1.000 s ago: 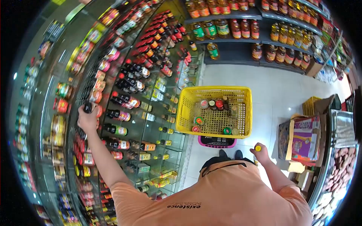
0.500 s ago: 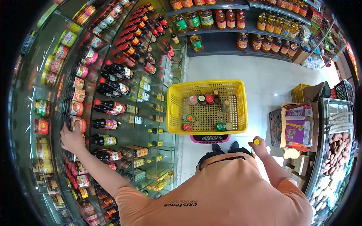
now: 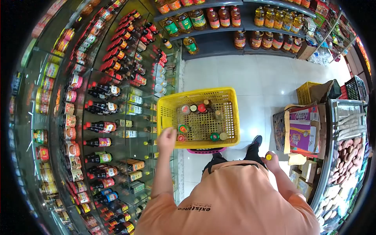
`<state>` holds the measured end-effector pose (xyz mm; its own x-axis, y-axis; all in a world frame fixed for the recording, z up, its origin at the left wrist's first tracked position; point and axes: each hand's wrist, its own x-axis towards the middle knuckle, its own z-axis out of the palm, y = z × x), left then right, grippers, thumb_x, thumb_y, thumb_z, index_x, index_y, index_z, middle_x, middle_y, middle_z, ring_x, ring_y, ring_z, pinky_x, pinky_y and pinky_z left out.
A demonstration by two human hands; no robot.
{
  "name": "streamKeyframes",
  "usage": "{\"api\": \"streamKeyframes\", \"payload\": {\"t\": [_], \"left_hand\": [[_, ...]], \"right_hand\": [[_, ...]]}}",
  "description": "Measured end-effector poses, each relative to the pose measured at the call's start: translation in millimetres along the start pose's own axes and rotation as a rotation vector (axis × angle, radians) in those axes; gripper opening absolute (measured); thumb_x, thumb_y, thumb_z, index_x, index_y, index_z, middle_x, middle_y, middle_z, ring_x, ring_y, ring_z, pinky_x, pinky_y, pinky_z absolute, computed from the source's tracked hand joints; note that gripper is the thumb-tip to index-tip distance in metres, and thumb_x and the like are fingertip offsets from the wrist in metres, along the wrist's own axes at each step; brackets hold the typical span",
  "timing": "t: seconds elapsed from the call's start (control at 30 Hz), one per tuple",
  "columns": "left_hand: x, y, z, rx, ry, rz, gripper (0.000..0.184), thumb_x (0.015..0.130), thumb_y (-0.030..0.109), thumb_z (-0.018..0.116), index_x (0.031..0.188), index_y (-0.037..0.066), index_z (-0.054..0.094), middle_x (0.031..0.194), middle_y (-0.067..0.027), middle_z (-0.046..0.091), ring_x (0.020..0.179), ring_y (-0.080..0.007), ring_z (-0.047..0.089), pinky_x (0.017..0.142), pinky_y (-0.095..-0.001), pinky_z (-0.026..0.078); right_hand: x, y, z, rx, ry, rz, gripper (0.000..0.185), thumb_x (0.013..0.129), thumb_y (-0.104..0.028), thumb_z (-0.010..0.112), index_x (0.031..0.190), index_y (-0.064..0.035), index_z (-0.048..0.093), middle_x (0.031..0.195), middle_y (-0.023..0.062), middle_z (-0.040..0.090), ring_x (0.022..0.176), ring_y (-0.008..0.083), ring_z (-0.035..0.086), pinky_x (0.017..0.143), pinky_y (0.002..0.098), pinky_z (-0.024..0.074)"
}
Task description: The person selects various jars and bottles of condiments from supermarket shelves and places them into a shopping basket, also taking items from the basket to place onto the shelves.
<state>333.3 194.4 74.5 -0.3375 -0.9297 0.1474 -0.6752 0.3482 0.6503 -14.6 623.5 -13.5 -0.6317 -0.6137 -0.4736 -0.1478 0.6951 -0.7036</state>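
My left hand [image 3: 167, 139] is closed, its fingers curled, over the front left corner of a yellow basket [image 3: 197, 92]. Whether it grips the rim or something small cannot be made out. Inside the basket stand several jars and bottles, among them a red-capped one [image 3: 201, 107], a green-lidded jar [image 3: 214, 136] and a jar with a green and orange lid [image 3: 183, 129]. At my right side, my right hand [image 3: 273, 160] is wrapped round a yellow-capped bottle [image 3: 268, 157]; most of its body is hidden below the cap.
Glass shelves [image 3: 129, 98] with sauce bottles and jars line the left. Dark shelves [image 3: 215, 39] of oil bottles stand ahead. A pink-rimmed basket [image 3: 206, 150] sits under the yellow one. Cardboard boxes [image 3: 303, 131] and a produce case [image 3: 348, 156] are on the right.
My left hand has come away from the jars on the shelf and moved right to the basket. The view has shifted, and one foot has stepped forward. My right hand still holds its bottle.
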Motion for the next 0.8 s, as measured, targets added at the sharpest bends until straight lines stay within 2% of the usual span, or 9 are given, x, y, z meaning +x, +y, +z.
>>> {"api": "streamKeyframes", "payload": {"t": [0.1,0.3,0.4,0.47,0.57,0.6,0.63,0.7,0.8], "left_hand": [[-17,18,110,-0.010,-0.265,-0.107,0.037,0.089,0.033,0.074,0.114,0.006,0.068,0.082,-0.0110,0.073,0.075,-0.0214,0.071,0.069,-0.0363,0.055],[-32,27,246,0.050,-0.464,-0.139,0.050,0.089,0.029,0.073,0.131,0.007,0.059,0.092,-0.0101,0.074,0.078,-0.0240,0.071,0.071,-0.0370,0.055],[-33,49,271,0.060,-0.505,-0.247,0.061,0.088,0.028,0.073,0.140,0.006,0.051,0.095,-0.0100,0.074,0.081,-0.0246,0.072,0.072,-0.0379,0.056],[-26,58,282,0.055,-0.509,-0.338,0.065,0.088,0.027,0.073,0.144,0.005,0.047,0.097,-0.0100,0.074,0.082,-0.0255,0.072,0.074,-0.0386,0.056],[-8,47,302,0.181,-0.586,-0.425,0.074,0.092,0.026,0.070,0.154,0.009,0.035,0.127,-0.0143,0.064,0.100,-0.0291,0.068,0.085,-0.0434,0.056],[3,51,303,0.197,-0.651,-0.481,0.076,0.093,0.025,0.068,0.158,0.013,0.029,0.137,-0.0159,0.058,0.106,-0.0304,0.066,0.089,-0.0459,0.055],[14,57,305,0.192,-0.645,-0.493,0.076,0.093,0.025,0.068,0.158,0.013,0.029,0.137,-0.0159,0.058,0.106,-0.0304,0.066,0.089,-0.0459,0.055],[34,67,313,0.280,-0.705,-0.555,0.079,0.093,0.022,0.068,0.159,0.013,0.025,0.138,-0.0167,0.056,0.111,-0.0322,0.064,0.094,-0.0464,0.053],[56,73,333,0.357,-0.753,-0.552,0.075,0.092,0.014,0.067,0.157,0.013,0.030,0.147,-0.0199,0.050,0.110,-0.0332,0.064,0.093,-0.0469,0.053]], "right_hand": [[14,26,-52,0.002,-0.032,-0.003,0.024,0.077,-0.014,0.080,0.080,-0.0013,0.060,0.071,0.0125,0.062,0.066,0.0217,0.060,0.062,0.0368,0.0481],[53,148,-147,0.109,0.065,0.097,0.021,0.078,-0.004,0.078,0.080,-0.0005,0.057,0.067,0.0071,0.056,0.064,0.0179,0.052,0.059,0.0367,0.0446],[55,188,-191,-0.022,0.144,0.047,0.023,0.077,-0.005,0.079,0.079,-0.0005,0.057,0.067,0.0091,0.057,0.063,0.0196,0.052,0.058,0.0375,0.0446],[57,219,-206,-0.013,0.140,0.152,0.024,0.075,-0.006,0.080,0.079,-0.0004,0.058,0.068,0.0101,0.058,0.062,0.0214,0.052,0.060,0.0390,0.0453],[54,263,-216,-0.090,0.026,0.212,0.019,0.074,-0.006,0.079,0.082,-0.0006,0.063,0.076,0.0105,0.064,0.066,0.0221,0.056,0.064,0.0396,0.0479],[54,280,-215,-0.154,-0.068,0.238,0.023,0.077,-0.013,0.079,0.090,-0.0014,0.064,0.082,0.0135,0.066,0.074,0.0254,0.060,0.071,0.0416,0.0500],[53,317,-212,-0.221,-0.163,0.265,0.029,0.080,-0.021,0.078,0.098,-0.0022,0.066,0.088,0.0164,0.067,0.081,0.0287,0.064,0.077,0.0435,0.0521],[61,380,-199,-0.404,-0.224,0.200,0.033,0.079,-0.028,0.079,0.100,-0.0044,0.067,0.094,0.0158,0.069,0.086,0.0296,0.067,0.077,0.0432,0.0534],[82,363,-233,-0.424,-0.238,0.238,0.032,0.079,-0.028,0.079,0.098,-0.0048,0.067,0.092,0.0154,0.069,0.085,0.0297,0.067,0.076,0.0431,0.0533]]}}
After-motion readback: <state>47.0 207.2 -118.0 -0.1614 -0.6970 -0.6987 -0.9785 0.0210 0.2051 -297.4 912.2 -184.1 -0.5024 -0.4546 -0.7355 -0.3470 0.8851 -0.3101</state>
